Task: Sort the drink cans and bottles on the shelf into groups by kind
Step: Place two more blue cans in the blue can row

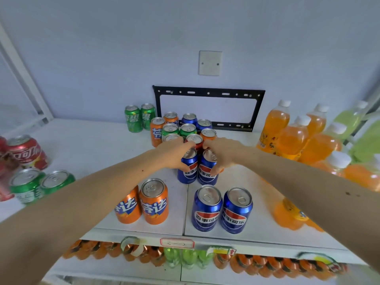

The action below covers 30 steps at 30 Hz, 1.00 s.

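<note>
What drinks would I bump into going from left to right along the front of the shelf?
Green cans → orange cans → front pair of blue cans → orange bottle lying under the right arm.

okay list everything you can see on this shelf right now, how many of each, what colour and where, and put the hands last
Blue cans: two at front, two under the hands, two at the back of the mixed cluster.
Orange cans: two front left; three in the mixed cluster.
Green cans: two at back by the wall, two at left edge, two in the cluster.
Red cans: one plain at far left, more blurred beside it; one in the cluster.
Orange bottles: several, white caps, right side.
Green bottles: a few, far right, blurred.
Black bracket: one, on the wall.
Left hand: grips the left blue can.
Right hand: grips the right blue can.
</note>
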Motion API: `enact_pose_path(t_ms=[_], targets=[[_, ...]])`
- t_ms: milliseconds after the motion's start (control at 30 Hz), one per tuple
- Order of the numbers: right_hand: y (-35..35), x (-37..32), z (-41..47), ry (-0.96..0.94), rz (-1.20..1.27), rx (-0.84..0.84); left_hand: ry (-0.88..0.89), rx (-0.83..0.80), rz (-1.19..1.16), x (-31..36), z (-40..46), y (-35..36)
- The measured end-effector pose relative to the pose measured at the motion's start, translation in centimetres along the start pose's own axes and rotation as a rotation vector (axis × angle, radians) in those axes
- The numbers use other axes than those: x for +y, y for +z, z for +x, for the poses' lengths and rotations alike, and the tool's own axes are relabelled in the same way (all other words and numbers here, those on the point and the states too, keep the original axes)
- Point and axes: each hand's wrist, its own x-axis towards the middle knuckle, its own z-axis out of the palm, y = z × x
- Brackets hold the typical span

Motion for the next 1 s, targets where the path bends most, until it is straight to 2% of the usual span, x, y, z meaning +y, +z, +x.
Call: enact_pose_path(t_ms=[133,367,567,733,1000], targets=[[1.1,-0.1,0.4,0.016,-0.062,0.021,-0.025,-0.044,-0.063,0.2,0.5,1.0],[1.8,0.8,0.0,-0.017,-0.112,0.068,-0.053,0.018,-0.128,0.5,0.4,1.1],[2.1,2.1,-2.1,-0.015,-0.082,0.057,0.036,0.046,-0.154,2.3,0.1,0.6],[1.8,3.7,-4.7,0.015,-0.147,0.035,0.104,0.000,-0.175,4.2,0.6,1.0],[2.9,3.9,-5.6,0.057,-0.176,0.037,0.132,0.001,-0.149,5.5,1.4,2.5]])
